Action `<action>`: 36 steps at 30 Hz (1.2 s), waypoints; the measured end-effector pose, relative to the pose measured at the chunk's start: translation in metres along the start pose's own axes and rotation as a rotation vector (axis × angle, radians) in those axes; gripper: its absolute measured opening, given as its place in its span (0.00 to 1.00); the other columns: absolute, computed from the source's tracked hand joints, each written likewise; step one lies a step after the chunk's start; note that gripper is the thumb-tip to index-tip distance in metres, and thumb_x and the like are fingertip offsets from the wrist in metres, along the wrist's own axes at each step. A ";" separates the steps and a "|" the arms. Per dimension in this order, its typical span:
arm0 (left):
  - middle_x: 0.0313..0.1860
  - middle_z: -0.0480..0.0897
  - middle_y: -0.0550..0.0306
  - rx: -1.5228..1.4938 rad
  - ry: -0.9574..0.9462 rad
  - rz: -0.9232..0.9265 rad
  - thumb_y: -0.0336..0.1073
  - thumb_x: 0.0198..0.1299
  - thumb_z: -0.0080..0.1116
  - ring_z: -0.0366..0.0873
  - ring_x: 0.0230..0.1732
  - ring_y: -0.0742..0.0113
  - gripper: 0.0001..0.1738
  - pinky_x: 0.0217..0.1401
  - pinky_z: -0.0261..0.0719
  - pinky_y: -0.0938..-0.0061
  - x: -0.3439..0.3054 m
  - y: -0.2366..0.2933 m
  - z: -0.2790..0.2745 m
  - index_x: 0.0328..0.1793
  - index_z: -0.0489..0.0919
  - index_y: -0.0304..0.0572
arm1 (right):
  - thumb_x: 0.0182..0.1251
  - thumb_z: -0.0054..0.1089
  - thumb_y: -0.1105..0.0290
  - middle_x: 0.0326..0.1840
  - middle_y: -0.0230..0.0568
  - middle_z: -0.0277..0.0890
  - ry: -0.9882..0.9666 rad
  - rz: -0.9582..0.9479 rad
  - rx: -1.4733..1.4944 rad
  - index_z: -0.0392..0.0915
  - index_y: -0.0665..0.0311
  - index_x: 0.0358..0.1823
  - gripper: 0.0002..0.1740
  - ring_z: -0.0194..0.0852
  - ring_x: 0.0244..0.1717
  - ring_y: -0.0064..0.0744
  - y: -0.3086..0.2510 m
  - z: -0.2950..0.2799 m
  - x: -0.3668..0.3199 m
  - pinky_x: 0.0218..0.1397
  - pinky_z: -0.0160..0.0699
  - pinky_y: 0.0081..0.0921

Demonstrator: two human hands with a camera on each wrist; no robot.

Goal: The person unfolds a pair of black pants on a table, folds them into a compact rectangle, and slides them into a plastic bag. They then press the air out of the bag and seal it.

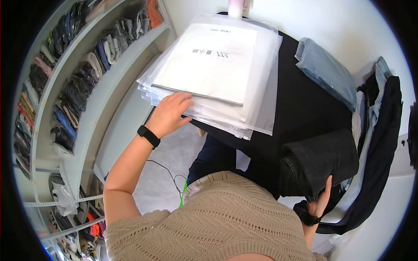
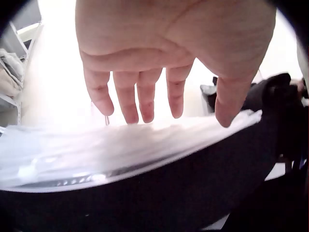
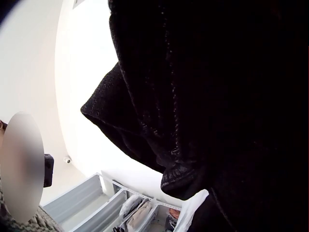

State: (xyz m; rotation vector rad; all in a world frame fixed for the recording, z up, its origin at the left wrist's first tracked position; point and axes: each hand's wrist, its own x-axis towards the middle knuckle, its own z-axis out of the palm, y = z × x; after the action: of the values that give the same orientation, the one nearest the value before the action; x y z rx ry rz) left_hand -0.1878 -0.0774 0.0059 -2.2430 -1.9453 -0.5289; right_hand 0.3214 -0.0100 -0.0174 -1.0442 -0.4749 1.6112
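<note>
A stack of clear plastic bags (image 1: 263,91) lies on the black-covered table, with a white printed sheet (image 1: 209,65) showing through the top one. My left hand (image 1: 172,113) is at the stack's near edge. In the left wrist view its fingers (image 2: 145,99) point down, straight and spread, with the tips right at the bags (image 2: 106,145). On the right, my right hand (image 1: 321,201) grips a folded pair of black jeans (image 1: 326,156) from below; most of its fingers are hidden by the cloth. Dark fabric of the jeans (image 3: 217,96) fills much of the right wrist view.
Folded blue jeans in a clear bag (image 1: 324,71) lie at the table's back right. More trousers (image 1: 385,126) hang over the right side. Shelves (image 1: 100,82) of bagged clothes curve along the left. A pink-white cylinder (image 1: 235,8) stands behind the stack. A cable (image 1: 167,169) runs across the floor.
</note>
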 end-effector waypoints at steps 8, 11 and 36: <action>0.23 0.77 0.56 -1.263 0.410 0.188 0.37 0.64 0.57 0.70 0.20 0.63 0.17 0.23 0.65 0.69 0.009 0.097 -0.078 0.22 0.73 0.40 | 0.68 0.57 0.51 0.66 0.45 0.68 0.068 -0.027 -0.139 0.64 0.71 0.66 0.35 0.68 0.63 0.42 -0.005 0.012 -0.004 0.67 0.67 0.37; 0.21 0.78 0.57 -1.566 0.694 0.727 0.44 0.64 0.59 0.69 0.13 0.62 0.23 0.15 0.59 0.75 0.028 0.139 -0.096 0.18 0.74 0.41 | 0.67 0.57 0.48 0.69 0.46 0.65 -0.060 0.089 -0.132 0.62 0.70 0.68 0.38 0.65 0.66 0.44 -0.013 -0.015 0.009 0.69 0.64 0.38; 0.33 0.83 0.57 -0.476 0.317 -0.012 0.29 0.53 0.64 0.81 0.35 0.57 0.04 0.37 0.80 0.68 0.016 0.060 -0.019 0.32 0.79 0.44 | 0.68 0.55 0.48 0.69 0.43 0.66 0.188 -0.056 -0.267 0.63 0.69 0.68 0.37 0.66 0.65 0.42 -0.010 0.015 -0.005 0.68 0.65 0.34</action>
State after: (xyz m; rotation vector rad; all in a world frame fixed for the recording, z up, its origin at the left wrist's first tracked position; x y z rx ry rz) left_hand -0.1309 -0.0783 0.0374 -2.2057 -1.8106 -1.3807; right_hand 0.3146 -0.0082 -0.0005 -1.3570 -0.5974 1.4083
